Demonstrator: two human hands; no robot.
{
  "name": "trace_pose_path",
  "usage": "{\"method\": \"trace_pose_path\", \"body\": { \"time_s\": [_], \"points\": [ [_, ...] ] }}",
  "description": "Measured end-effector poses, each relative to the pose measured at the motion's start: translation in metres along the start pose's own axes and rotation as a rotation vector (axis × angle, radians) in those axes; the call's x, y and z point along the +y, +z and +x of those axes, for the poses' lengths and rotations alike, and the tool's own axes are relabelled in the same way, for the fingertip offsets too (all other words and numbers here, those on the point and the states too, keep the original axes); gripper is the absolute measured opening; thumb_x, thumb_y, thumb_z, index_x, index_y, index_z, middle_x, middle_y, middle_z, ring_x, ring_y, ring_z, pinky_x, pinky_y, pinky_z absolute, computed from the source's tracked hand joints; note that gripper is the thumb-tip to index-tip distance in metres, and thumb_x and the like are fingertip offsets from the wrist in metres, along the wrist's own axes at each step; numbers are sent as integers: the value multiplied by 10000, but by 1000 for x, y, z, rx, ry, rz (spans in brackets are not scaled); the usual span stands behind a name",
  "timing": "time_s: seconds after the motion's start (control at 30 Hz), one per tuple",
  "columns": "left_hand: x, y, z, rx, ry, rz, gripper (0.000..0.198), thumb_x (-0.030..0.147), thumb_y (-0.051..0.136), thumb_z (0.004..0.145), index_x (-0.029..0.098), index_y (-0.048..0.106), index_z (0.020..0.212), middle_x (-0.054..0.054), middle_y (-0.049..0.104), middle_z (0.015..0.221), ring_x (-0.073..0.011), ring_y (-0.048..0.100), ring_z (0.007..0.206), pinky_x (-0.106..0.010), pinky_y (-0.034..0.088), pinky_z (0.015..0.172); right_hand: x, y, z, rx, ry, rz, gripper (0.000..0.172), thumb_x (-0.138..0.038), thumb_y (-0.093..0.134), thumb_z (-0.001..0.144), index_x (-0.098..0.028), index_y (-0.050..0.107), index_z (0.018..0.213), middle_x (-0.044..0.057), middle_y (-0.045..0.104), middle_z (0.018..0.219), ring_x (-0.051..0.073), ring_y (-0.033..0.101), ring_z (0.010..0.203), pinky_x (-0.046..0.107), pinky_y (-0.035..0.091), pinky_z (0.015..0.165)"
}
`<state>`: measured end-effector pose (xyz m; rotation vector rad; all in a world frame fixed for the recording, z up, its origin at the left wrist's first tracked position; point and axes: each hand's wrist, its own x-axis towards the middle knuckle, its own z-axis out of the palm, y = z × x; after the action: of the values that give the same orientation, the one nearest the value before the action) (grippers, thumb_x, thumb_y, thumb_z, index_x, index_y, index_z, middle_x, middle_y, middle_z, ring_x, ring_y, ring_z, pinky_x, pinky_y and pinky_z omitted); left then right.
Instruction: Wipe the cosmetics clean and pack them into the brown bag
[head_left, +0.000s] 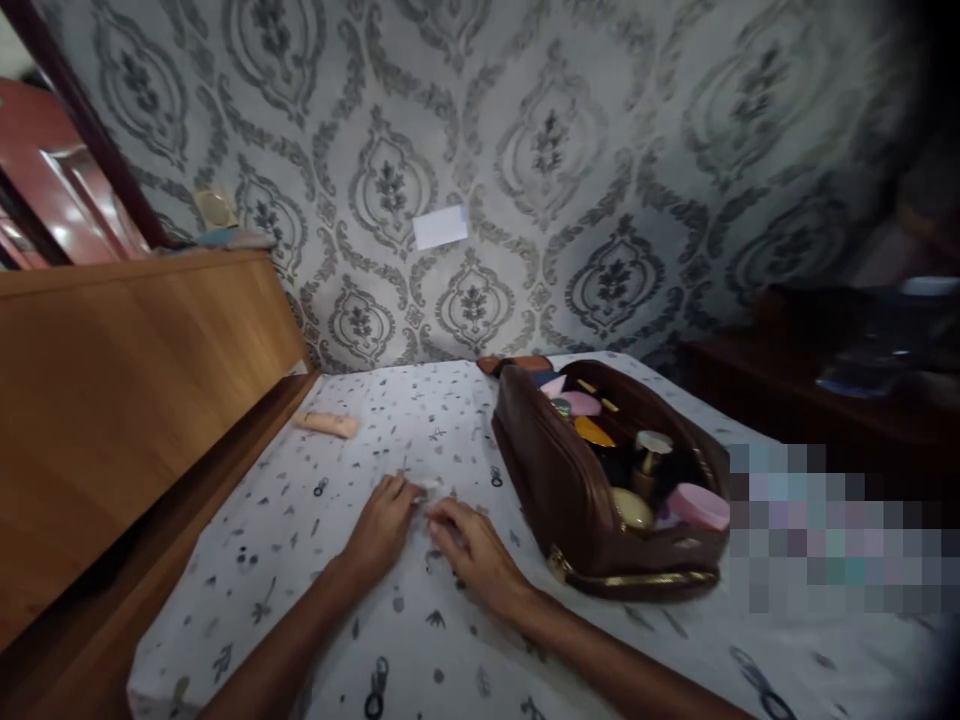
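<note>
Both hands are close together over the patterned white sheet. My left hand point(384, 530) is closed, its fingertips pinched at a small whitish, partly see-through thing point(429, 486), too blurred to name. Beside it, my right hand point(480, 555) has its fingers curled in towards the thumb; whatever they hold, if anything, does not show. A beige tube point(328, 424) lies apart, beyond my left hand. To the right of my hands stands an open brown makeup bag point(544, 480), holding a gold-and-clear-capped bottle point(652, 455), a pink round container point(699, 506) and several other items.
A wooden board point(150, 370) runs along the left edge of the sheet point(405, 410). Behind is a patterned wall point(495, 130) with a white paper point(440, 228) on it. A dark table point(765, 390) with a clear container point(870, 360) stands at right.
</note>
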<state>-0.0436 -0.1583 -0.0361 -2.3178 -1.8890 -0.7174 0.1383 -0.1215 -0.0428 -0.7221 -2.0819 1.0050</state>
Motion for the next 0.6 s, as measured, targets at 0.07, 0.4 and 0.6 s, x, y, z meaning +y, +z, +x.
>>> {"method": "trace_pose_path", "body": {
  "time_s": [0.07, 0.4, 0.6],
  "points": [
    [-11, -8, 5, 44, -57, 36, 280, 136, 359, 967, 191, 632, 942, -76, 643, 934, -216, 590, 915, -355, 522, 839, 4, 2, -1, -23, 9, -24, 146, -219, 475, 917, -205, 618, 943, 52, 680, 897, 226, 644, 875, 367, 503, 812],
    [-127, -70, 69, -23, -242, 247, 508, 39, 456, 771, 103, 583, 1259, -191, 639, 1247, -327, 531, 1270, -477, 400, 1074, 0, 2, -10, -35, 2, -100, 165, -137, 538, 857, -186, 672, 941, 69, 697, 931, 214, 639, 896, 349, 490, 839],
    [-158, -73, 91, -203, -218, 323, 418, 51, 421, 770, 113, 674, 1096, -212, 712, 1143, -379, 653, 1069, -506, 488, 870, -5, -1, -13, -38, 48, -116, 194, -136, 575, 826, -192, 705, 958, 68, 725, 956, 209, 640, 943, 324, 473, 888]
  ]
}}
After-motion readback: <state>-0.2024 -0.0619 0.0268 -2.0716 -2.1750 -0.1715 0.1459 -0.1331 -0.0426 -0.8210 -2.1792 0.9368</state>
